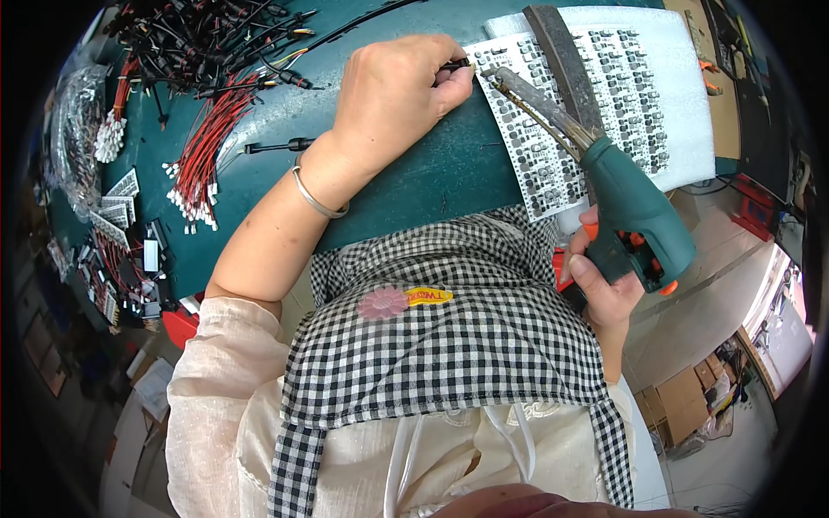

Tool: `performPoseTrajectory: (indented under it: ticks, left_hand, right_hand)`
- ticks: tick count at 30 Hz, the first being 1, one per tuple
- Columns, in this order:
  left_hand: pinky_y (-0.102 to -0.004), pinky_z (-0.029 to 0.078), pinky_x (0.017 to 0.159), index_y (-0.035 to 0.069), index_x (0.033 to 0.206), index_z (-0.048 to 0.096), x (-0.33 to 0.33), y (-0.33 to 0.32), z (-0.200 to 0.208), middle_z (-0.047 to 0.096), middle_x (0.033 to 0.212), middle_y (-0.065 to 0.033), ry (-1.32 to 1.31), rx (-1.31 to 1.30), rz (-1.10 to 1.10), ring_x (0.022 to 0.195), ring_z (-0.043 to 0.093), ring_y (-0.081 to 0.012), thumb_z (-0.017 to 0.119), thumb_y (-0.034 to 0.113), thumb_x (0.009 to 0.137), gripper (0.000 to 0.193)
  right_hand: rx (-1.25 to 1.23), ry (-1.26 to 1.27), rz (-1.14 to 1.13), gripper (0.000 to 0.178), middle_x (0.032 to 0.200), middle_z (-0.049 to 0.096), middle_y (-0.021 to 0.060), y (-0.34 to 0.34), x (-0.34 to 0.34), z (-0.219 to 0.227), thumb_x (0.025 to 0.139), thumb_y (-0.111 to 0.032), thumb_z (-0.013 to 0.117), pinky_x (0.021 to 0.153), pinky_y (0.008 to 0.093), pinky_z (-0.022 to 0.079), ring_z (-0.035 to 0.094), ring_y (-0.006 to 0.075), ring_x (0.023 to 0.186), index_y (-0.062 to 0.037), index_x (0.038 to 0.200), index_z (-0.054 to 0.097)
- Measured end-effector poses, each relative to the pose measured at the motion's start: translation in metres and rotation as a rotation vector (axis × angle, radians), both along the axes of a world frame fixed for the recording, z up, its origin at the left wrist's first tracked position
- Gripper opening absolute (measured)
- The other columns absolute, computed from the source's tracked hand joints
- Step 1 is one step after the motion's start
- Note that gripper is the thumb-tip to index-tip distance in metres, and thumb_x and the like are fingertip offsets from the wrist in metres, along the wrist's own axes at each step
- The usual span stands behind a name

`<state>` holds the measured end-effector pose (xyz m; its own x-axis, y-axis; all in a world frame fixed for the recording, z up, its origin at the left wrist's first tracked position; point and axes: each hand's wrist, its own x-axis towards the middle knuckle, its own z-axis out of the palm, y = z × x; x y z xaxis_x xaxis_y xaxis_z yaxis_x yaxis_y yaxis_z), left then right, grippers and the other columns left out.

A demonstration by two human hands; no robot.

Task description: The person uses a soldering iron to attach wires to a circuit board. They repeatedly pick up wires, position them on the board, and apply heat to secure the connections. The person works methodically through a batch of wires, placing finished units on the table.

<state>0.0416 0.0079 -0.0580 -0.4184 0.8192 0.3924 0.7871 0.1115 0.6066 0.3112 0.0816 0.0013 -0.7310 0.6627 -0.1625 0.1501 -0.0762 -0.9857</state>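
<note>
My left hand (393,99) is closed in a pinch on a thin black cable (454,64), whose short end sticks out past the fingertips. The rest of that cable is hidden by the hand. My right hand (604,289) grips the handle of a green soldering gun (639,203) with orange parts. Its long metal nose points up and left, with the tip close to the cable end; whether they touch I cannot tell. Beneath the nose lies a white panel of small circuit boards (528,164), with a dark metal bar (566,69) resting across it.
A heap of black cables (199,43) covers the green table's far left. Nearer are red wires with white connectors (203,164), one separate black cable (278,147) and a clear plastic bag (78,138). White foam (693,129) lies under the board panel. Cardboard boxes (682,401) stand lower right.
</note>
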Motion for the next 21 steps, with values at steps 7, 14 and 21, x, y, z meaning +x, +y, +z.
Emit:
performPoseTrajectory:
  ticks: [7,14,21]
  left_hand:
    - [-0.0259,0.048,0.049,0.005,0.082,0.069,0.002,0.001,0.001,0.065,0.067,-0.0082,0.03,0.019,0.013,0.052,0.06,-0.0157,0.071,0.013,0.073,0.012]
    - [-0.0266,0.048,0.048,0.007,0.08,0.068,0.003,0.0,0.001,0.064,0.065,-0.0059,0.069,-0.002,0.043,0.051,0.06,-0.0159,0.071,0.013,0.072,0.01]
    - [-0.0267,0.047,0.048,0.007,0.079,0.067,0.004,0.0,-0.002,0.063,0.064,-0.0055,0.103,0.001,0.046,0.051,0.06,-0.0159,0.071,0.014,0.072,0.01]
  right_hand:
    - [-0.074,-0.048,0.022,0.045,0.099,0.052,0.0162,0.001,0.003,-0.003,0.074,0.002,0.066,0.05,0.0257,0.048,0.056,0.0156,0.062,0.0089,0.114,0.045]
    - [0.014,0.025,0.012,0.038,0.077,0.06,0.0085,-0.001,-0.009,-0.002,0.077,0.007,0.064,0.055,0.0248,0.046,0.056,0.0121,0.062,0.004,0.112,0.051]
    - [-0.011,-0.053,0.049,0.038,0.076,0.056,0.0157,-0.001,-0.005,-0.005,0.074,0.006,0.06,0.048,0.0256,0.046,0.054,0.0165,0.054,0.0087,0.109,0.044]
